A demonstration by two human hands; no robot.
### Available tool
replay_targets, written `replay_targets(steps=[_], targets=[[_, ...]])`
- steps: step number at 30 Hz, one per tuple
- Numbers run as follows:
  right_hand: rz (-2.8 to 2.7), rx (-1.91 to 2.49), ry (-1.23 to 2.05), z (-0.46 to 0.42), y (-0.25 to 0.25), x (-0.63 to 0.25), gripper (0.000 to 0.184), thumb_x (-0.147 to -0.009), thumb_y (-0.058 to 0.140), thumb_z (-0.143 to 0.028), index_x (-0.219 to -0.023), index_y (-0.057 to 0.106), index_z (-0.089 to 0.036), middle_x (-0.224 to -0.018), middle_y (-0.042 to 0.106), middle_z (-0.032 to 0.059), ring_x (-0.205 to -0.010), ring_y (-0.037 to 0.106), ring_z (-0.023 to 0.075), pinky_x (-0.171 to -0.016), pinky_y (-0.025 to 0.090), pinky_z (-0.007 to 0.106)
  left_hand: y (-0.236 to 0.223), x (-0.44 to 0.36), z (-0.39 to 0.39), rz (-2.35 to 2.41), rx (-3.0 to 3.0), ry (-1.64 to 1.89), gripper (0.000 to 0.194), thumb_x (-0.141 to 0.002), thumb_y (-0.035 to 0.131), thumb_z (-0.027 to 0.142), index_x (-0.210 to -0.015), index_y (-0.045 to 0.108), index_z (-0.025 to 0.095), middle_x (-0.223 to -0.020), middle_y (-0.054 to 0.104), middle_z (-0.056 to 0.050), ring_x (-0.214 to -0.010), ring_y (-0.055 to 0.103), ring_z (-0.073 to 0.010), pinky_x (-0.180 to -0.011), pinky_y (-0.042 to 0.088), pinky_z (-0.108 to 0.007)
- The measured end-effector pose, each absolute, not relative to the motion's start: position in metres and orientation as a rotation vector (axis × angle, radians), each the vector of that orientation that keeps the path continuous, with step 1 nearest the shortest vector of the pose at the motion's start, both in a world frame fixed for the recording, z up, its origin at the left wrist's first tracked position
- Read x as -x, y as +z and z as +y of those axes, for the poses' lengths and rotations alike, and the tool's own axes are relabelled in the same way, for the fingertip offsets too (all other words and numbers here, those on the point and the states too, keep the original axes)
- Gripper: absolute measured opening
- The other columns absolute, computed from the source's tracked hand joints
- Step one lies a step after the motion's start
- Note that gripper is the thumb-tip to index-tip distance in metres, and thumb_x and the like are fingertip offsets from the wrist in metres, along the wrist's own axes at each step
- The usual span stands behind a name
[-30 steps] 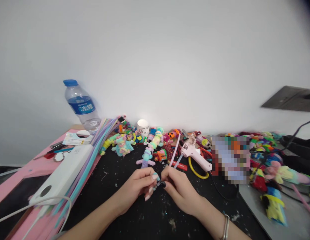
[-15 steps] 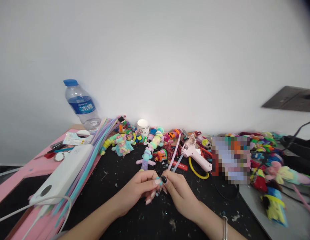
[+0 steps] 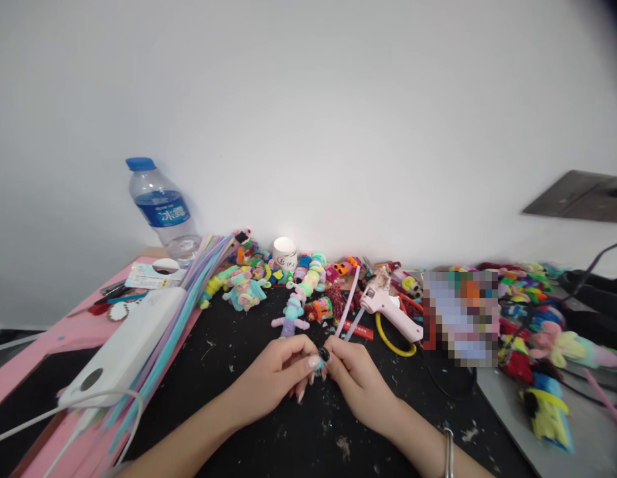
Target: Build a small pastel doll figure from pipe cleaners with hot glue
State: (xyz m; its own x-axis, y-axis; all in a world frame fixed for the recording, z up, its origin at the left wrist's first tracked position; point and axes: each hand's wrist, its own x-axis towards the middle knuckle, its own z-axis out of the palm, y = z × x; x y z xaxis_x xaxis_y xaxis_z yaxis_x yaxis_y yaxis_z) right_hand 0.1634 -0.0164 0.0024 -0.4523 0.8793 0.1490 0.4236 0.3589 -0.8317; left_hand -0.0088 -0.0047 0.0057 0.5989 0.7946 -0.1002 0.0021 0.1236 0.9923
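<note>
My left hand (image 3: 283,372) and my right hand (image 3: 358,375) meet over the black work surface (image 3: 268,438), thumbs and forefingers pinched together. A small light-blue piece (image 3: 318,366) shows between the fingertips; most of it is hidden, so its kind is unclear. Just beyond my left hand lies a fuzzy doll (image 3: 291,320) in lilac and light blue, arms spread. Past my right hand, a thin pink strip (image 3: 347,304) leans near a pink glue gun (image 3: 390,309), and a bluish stick (image 3: 354,324) reaches from the gun toward the hand.
On the left are a water bottle (image 3: 163,206), a bundle of pastel pipe cleaners (image 3: 181,332) and a white power strip (image 3: 126,348). Colourful fuzzy figures (image 3: 246,289) and a paper cup (image 3: 285,253) line the wall. More figures (image 3: 547,405) lie right, near black cables.
Both hands stay in place while their fingers shift around the small piece. My right thumb has risen and now presses close to my left thumb.
</note>
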Motion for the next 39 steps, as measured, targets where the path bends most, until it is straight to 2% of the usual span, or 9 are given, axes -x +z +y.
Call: replay_targets(steps=[6,11,14,23,28,31,34,36,39], targets=[[-1.974,1.136,1.045,-0.015,0.004,-0.164,0.032,-0.094,0.034,-0.03,-0.065,0.042,-0.018,-0.06,0.042,-0.0038,-0.056,0.039,0.0104,-0.053,0.032,0.021,0.004,0.009,-0.003,0.77,-1.299,0.651,0.021,-0.083,0.051,0.033,-0.074,0.051,0.014,-0.059,0.049,0.005,-0.047,0.046,-0.0068,-0.046,0.036,-0.019],[-2.086,1.101,0.985,-0.015,0.005,-0.164,0.026,-0.093,0.036,-0.028,-0.071,0.046,-0.018,-0.067,0.051,-0.001,-0.06,0.045,0.0118,-0.057,0.036,0.023,0.004,0.009,-0.003,0.795,-1.277,0.632,0.024,-0.081,0.053,0.034,-0.068,0.049,0.014,-0.055,0.052,0.004,-0.047,0.049,-0.0083,-0.047,0.039,-0.02],[-2.072,1.103,1.026,-0.015,0.005,-0.164,0.028,-0.093,0.036,-0.028,-0.069,0.045,-0.018,-0.065,0.05,-0.0013,-0.059,0.045,0.0115,-0.056,0.035,0.022,0.004,0.009,-0.004,0.808,-1.28,0.613,0.024,-0.08,0.054,0.034,-0.066,0.049,0.015,-0.054,0.052,0.004,-0.046,0.05,-0.0088,-0.047,0.039,-0.021],[-1.784,1.137,1.416,-0.015,-0.001,-0.162,0.035,-0.09,0.039,-0.036,-0.062,0.044,-0.017,-0.054,0.04,-0.0048,-0.049,0.036,0.0082,-0.044,0.027,0.019,0.006,0.012,-0.002,0.809,-1.375,0.588,0.017,-0.08,0.053,0.027,-0.071,0.056,0.013,-0.058,0.054,0.002,-0.049,0.051,-0.0094,-0.05,0.042,-0.021],[-1.623,1.142,1.626,-0.014,-0.006,-0.159,0.035,-0.089,0.037,-0.043,-0.062,0.038,-0.02,-0.049,0.032,-0.008,-0.04,0.025,0.0068,-0.037,0.02,0.019,0.008,0.013,-0.002,0.813,-1.391,0.627,0.02,-0.079,0.055,0.03,-0.068,0.057,0.013,-0.058,0.055,0.002,-0.05,0.051,-0.0094,-0.051,0.042,-0.021],[-1.819,1.096,1.373,-0.014,0.001,-0.162,0.032,-0.091,0.036,-0.038,-0.067,0.042,-0.018,-0.057,0.039,-0.0047,-0.05,0.034,0.0093,-0.046,0.03,0.021,0.006,0.014,0.0,0.748,-1.199,0.593,0.021,-0.078,0.058,0.032,-0.069,0.055,0.013,-0.055,0.056,0.002,-0.045,0.05,-0.0081,-0.047,0.039,-0.02],[-2.112,1.006,0.978,-0.015,0.01,-0.167,0.017,-0.091,0.035,-0.024,-0.079,0.045,-0.019,-0.072,0.047,-0.0005,-0.064,0.043,0.0126,-0.059,0.036,0.024,0.005,0.016,0.001,0.671,-0.978,0.563,0.022,-0.076,0.061,0.031,-0.067,0.053,0.013,-0.053,0.054,0.003,-0.041,0.047,-0.0062,-0.043,0.036,-0.018],[-2.247,0.956,0.848,-0.015,0.013,-0.169,0.01,-0.089,0.036,-0.018,-0.085,0.045,-0.02,-0.077,0.05,0.0008,-0.067,0.045,0.0134,-0.061,0.037,0.024,0.005,0.017,0.001,0.631,-0.866,0.536,0.021,-0.075,0.063,0.029,-0.066,0.053,0.012,-0.053,0.053,0.002,-0.04,0.046,-0.0054,-0.042,0.036,-0.017],[-2.37,0.919,0.704,-0.015,0.013,-0.17,0.012,-0.089,0.034,-0.015,-0.084,0.044,-0.02,-0.077,0.05,0.0016,-0.066,0.046,0.0139,-0.06,0.038,0.024,0.005,0.017,-0.001,0.593,-0.78,0.498,0.019,-0.074,0.064,0.025,-0.066,0.053,0.012,-0.054,0.054,0.002,-0.038,0.046,-0.0049,-0.041,0.035,-0.017]])
